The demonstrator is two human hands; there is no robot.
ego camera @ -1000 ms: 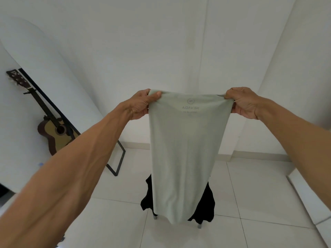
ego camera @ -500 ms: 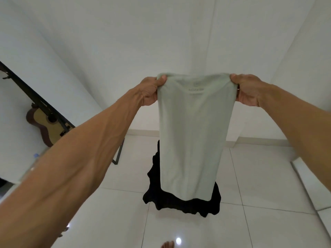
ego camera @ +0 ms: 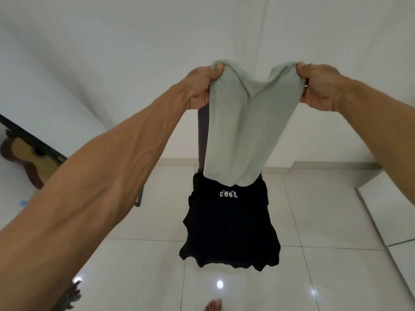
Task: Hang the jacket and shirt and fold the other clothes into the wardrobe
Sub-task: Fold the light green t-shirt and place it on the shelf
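Two hands, one garment held.

Left hand [ego camera: 199,86]: fingers and thumb curled round the upper left corner of a pale green garment [ego camera: 244,131].

Right hand [ego camera: 318,86]: grips its upper right corner.

Pale green garment: raised in the air, top edge sagging between the hands. Its lower end hangs in front of a black garment [ego camera: 229,232] lettered "COOL", draped over a hidden support towards the far edge of the tiled floor [ego camera: 336,221].

Guitar [ego camera: 24,158]: at the floor's left edge.

Bare foot [ego camera: 213,305]: near edge.
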